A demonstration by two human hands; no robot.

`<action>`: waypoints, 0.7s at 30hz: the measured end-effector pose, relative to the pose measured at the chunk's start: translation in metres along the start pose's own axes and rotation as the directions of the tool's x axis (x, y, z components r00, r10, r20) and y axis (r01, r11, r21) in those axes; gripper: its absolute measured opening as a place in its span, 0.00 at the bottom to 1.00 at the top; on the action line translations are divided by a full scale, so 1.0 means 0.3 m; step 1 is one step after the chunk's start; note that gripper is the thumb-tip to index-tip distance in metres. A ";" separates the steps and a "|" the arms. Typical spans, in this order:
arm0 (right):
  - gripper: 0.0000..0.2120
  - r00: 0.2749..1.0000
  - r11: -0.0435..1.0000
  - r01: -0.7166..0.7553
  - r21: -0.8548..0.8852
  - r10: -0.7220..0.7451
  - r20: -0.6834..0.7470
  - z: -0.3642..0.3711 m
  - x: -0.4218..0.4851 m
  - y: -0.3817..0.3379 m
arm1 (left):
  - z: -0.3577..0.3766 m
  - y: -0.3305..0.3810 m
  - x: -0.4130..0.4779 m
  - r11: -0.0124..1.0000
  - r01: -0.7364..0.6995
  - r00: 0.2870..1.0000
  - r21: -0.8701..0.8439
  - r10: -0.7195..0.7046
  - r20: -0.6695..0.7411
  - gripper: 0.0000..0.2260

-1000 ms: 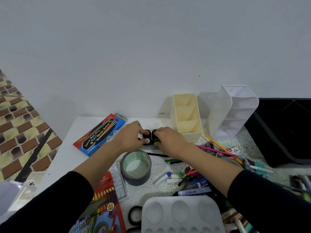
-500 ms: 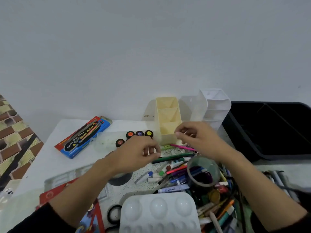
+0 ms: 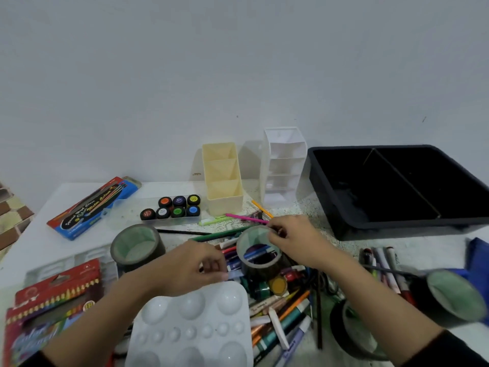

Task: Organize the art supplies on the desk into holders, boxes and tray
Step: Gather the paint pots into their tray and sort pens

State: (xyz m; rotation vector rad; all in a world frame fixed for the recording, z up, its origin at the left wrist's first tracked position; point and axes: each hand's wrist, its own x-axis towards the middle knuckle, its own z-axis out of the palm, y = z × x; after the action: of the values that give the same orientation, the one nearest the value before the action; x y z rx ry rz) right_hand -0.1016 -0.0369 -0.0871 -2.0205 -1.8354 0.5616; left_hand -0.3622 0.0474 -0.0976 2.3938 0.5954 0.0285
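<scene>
The fingers of my right hand pinch the far rim of a grey tape roll, which tilts on top of the heap of pens. My left hand curls its fingers on a pale marker at the heap's edge, just above the white palette. Beyond stand the cream holder, the white holder and the black tray.

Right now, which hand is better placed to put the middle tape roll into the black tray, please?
Right hand: its fingers are at the roll's rim and the tray is to its right.
</scene>
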 end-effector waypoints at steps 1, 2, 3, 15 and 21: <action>0.09 0.999 1.000 0.004 0.009 -0.004 -0.036 0.005 0.001 0.001 | 0.009 0.005 -0.003 1.000 -0.001 1.000 0.013 0.001 -0.013 0.09; 0.09 0.996 1.000 0.007 0.030 -0.005 -0.086 0.002 0.000 0.002 | 0.017 0.011 -0.004 0.999 -0.006 0.999 0.032 0.007 -0.031 0.09; 0.09 0.989 0.998 0.009 0.055 -0.001 -0.147 -0.007 0.000 0.005 | 0.026 0.020 -0.002 0.999 -0.016 0.998 0.049 0.018 -0.052 0.09; 0.13 0.947 0.978 -0.188 -0.091 0.155 -0.283 -0.079 0.015 0.102 | 0.134 0.130 0.136 0.940 -0.081 0.996 0.333 0.088 -0.008 0.17; 0.12 0.898 0.956 -0.114 -0.271 -0.018 -0.440 -0.094 -0.044 0.086 | 0.149 0.121 0.139 0.910 -0.079 0.997 0.408 0.077 0.023 0.17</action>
State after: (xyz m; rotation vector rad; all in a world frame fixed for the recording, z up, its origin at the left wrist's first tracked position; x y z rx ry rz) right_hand -0.0662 -0.0524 -0.0752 -2.1562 -1.6598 -0.1667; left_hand -0.3024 0.0137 -0.1159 2.8230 0.5431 -0.0774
